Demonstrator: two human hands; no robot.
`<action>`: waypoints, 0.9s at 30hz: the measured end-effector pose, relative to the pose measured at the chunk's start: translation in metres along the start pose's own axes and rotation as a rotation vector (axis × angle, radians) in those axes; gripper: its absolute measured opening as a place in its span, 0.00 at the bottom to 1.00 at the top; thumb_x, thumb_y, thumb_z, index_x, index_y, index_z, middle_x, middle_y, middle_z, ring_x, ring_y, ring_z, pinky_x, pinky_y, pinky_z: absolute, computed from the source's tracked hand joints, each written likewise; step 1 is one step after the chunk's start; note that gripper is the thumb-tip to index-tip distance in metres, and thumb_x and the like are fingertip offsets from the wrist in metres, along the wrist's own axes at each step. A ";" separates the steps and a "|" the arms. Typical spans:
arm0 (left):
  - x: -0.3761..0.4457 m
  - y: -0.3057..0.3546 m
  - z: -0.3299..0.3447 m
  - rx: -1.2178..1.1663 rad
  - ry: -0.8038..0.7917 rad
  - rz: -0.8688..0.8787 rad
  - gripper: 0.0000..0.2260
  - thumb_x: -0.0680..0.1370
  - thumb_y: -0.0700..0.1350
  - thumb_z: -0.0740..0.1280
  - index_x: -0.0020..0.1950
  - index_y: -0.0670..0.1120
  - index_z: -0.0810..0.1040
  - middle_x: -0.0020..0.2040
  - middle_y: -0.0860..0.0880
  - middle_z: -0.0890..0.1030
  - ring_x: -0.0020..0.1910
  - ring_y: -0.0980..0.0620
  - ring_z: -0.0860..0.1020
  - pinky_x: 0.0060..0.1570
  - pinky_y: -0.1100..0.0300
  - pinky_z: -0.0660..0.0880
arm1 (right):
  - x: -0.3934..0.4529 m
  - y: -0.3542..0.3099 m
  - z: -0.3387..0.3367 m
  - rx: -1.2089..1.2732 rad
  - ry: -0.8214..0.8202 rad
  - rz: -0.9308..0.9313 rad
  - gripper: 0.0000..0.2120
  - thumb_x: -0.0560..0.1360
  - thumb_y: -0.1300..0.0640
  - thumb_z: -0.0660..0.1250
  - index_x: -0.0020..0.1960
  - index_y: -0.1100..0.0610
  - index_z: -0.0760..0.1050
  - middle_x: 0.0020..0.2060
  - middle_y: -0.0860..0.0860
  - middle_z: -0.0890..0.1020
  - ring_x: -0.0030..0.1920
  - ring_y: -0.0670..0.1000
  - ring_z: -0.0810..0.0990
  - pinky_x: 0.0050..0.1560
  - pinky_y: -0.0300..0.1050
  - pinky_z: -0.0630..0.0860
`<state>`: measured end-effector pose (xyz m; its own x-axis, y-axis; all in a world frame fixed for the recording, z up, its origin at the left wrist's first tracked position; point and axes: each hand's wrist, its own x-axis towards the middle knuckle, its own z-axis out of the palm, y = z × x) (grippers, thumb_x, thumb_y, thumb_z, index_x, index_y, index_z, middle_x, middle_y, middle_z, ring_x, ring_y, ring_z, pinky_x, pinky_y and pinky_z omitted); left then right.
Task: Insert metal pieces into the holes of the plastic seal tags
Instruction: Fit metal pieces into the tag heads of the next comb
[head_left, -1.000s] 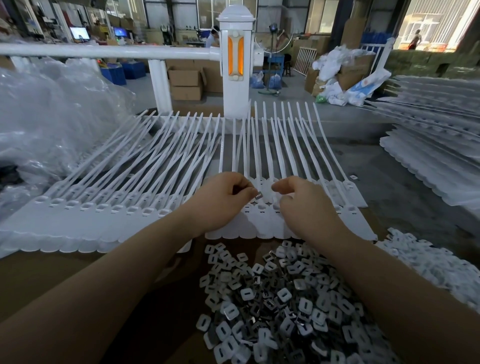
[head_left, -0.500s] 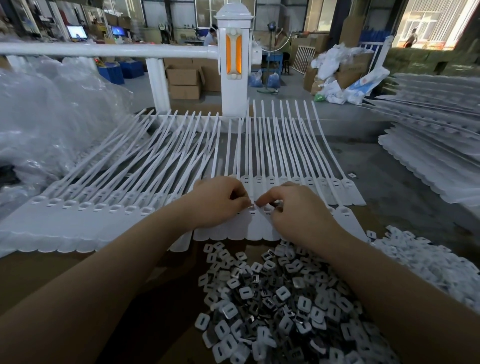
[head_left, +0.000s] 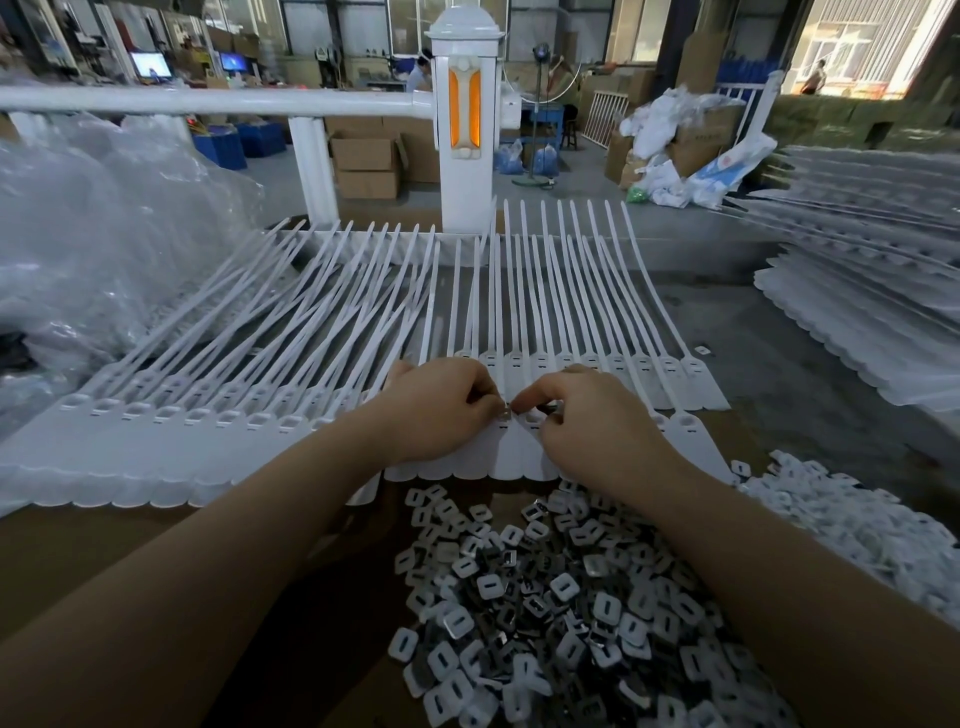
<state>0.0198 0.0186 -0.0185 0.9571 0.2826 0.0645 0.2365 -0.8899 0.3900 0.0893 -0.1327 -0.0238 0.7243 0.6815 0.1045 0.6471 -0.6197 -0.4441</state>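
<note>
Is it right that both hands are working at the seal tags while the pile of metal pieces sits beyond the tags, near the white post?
Not quite. In the head view both hands are at the seal tags, but the pile of metal pieces lies nearer the person than the tags, between the forearms, not by the white post.

Dim indoor light; bright daylight blown out at doorway (head_left: 862, 47) top right; wide-angle edge bending; bg soft.

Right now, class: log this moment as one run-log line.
left hand: pinching small metal piece | right hand: on white plastic seal tags | pile of square metal pieces: nearest camera
</note>
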 end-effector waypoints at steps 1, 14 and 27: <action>0.000 0.000 0.000 0.007 -0.007 -0.001 0.07 0.82 0.53 0.60 0.47 0.56 0.76 0.42 0.52 0.82 0.43 0.57 0.77 0.69 0.46 0.56 | 0.000 0.000 0.000 0.003 0.000 -0.001 0.18 0.74 0.61 0.62 0.55 0.42 0.80 0.60 0.48 0.76 0.57 0.52 0.75 0.56 0.56 0.76; -0.005 0.009 -0.003 -0.067 0.085 -0.074 0.06 0.76 0.54 0.70 0.40 0.56 0.79 0.37 0.59 0.79 0.42 0.58 0.77 0.61 0.45 0.73 | -0.001 -0.001 -0.001 0.011 -0.014 0.005 0.18 0.74 0.62 0.62 0.57 0.43 0.80 0.60 0.50 0.76 0.58 0.53 0.75 0.57 0.56 0.75; -0.014 0.001 -0.008 -0.142 0.095 0.186 0.04 0.75 0.46 0.73 0.46 0.56 0.85 0.39 0.61 0.80 0.40 0.64 0.78 0.42 0.69 0.72 | -0.001 -0.001 -0.001 0.029 -0.013 0.011 0.17 0.74 0.61 0.63 0.56 0.44 0.80 0.59 0.49 0.76 0.58 0.53 0.75 0.58 0.57 0.75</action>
<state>0.0054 0.0168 -0.0119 0.9603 0.1572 0.2303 0.0258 -0.8725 0.4880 0.0880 -0.1332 -0.0226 0.7281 0.6798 0.0882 0.6318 -0.6156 -0.4710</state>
